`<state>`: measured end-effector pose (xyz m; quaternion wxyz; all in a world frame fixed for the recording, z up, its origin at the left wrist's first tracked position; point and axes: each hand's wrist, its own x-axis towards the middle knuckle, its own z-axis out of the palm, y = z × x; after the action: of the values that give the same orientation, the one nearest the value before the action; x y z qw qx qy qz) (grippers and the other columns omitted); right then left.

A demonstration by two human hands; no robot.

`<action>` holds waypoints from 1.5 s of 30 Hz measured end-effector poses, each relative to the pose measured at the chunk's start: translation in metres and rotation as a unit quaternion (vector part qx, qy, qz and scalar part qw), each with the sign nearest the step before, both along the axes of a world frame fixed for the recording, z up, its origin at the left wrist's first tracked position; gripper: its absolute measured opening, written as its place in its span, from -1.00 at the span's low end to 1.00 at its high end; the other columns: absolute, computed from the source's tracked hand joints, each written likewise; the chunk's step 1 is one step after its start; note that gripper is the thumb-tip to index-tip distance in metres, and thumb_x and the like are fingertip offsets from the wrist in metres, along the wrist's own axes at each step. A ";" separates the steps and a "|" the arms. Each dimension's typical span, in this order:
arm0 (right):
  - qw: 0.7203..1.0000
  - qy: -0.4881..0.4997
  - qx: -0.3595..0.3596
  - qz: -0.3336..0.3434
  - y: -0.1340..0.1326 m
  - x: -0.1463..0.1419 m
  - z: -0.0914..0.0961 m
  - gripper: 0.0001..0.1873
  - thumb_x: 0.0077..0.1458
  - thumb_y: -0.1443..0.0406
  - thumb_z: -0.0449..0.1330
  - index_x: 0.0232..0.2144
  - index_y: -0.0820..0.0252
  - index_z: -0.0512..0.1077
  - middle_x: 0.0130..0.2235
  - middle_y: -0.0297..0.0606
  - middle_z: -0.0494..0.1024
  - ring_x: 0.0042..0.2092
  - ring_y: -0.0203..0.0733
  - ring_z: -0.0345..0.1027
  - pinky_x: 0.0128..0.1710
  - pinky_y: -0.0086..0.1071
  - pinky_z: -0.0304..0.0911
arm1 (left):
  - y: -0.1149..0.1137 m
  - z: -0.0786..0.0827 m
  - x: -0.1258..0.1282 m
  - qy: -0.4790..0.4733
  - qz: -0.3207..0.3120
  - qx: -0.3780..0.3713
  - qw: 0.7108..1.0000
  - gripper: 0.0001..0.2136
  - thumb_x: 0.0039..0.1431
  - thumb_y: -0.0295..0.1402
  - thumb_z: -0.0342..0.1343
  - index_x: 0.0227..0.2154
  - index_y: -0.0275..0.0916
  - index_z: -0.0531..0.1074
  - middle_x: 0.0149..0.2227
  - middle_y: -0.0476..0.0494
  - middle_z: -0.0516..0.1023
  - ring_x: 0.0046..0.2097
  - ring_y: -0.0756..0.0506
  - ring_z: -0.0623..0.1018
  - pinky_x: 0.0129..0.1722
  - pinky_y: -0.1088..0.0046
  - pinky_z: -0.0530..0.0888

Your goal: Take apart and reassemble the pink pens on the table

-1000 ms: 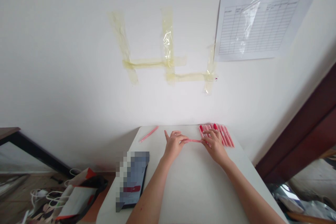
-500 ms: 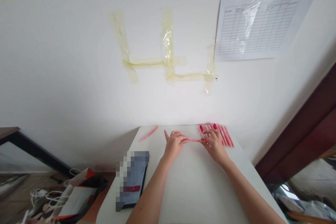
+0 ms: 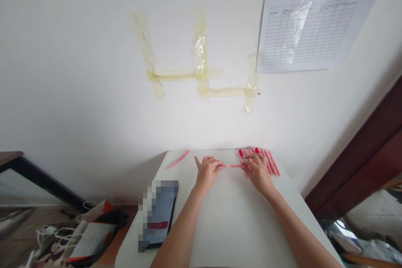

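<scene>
- Left hand (image 3: 206,173): thumb and fingers pinched together on the left part of the pink pen (image 3: 223,166), the index finger outstretched on the far side not being clear enough to sort from the rest; a pale tip now shows at this part's inner end.
- Between the hands: half a second ago the pink ran unbroken from one to the other; now a narrow gap stands there, so the pen appears to have come apart, both parts roughly in line above the worktop (image 3: 232,226).
- Right hand (image 3: 258,173): thumb and fingers closed on the right part of the pen (image 3: 235,166), other fingers spread over the row of pens (image 3: 272,163); whether they touch it, I cannot tell.
- Left edge: a loose pink pen (image 3: 178,160) lies slantwise near the back left corner, and a tablet (image 3: 161,213) lies nearer the body, beside the left forearm.
- Middle: bare white surface stretches between the forearms; behind the hands, the wall (image 3: 216,130) meets the back edge, leaving little room that way.
- Right edge: the row sits by the back corner, with bare surface nearer the body.
</scene>
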<state>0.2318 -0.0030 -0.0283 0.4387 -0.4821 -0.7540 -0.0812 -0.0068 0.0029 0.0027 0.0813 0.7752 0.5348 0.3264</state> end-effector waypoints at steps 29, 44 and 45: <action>0.998 0.031 0.024 -0.040 0.002 0.014 0.004 -0.84 0.19 0.19 0.16 -0.27 0.04 0.53 -0.10 -0.16 0.48 0.07 0.05 0.17 0.04 0.02 0.24 | 0.003 -0.002 -0.007 0.026 0.063 -0.017 0.998 -0.93 0.22 -0.34 0.10 -0.30 -0.05 0.49 -0.19 -0.03 0.56 0.04 -0.17 0.41 0.18 -0.44 -0.24; 0.987 -0.055 0.002 -0.151 -0.010 -0.017 0.000 -0.79 0.15 0.13 0.18 -0.41 0.10 0.50 -0.12 -0.17 0.49 0.07 0.10 0.17 0.14 0.10 0.00 | 0.004 -0.004 -0.007 0.040 0.064 -0.033 0.997 -0.92 0.21 -0.32 0.11 -0.30 -0.04 0.50 -0.21 -0.03 0.56 0.03 -0.19 0.40 0.15 -0.48 -0.26; 0.987 -0.060 -0.002 -0.152 -0.011 -0.019 -0.001 -0.79 0.14 0.14 0.19 -0.43 0.10 0.49 -0.13 -0.17 0.49 0.06 0.10 0.18 0.14 0.11 -0.01 | 0.004 -0.004 -0.007 0.039 0.064 -0.032 0.997 -0.92 0.21 -0.32 0.12 -0.30 -0.04 0.50 -0.21 -0.03 0.56 0.03 -0.19 0.40 0.15 -0.48 -0.26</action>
<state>0.2128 -0.0137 -0.0290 0.3745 -0.5862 -0.6972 -0.1734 -0.0138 0.0065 -0.0011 0.0638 0.7486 0.5960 0.2833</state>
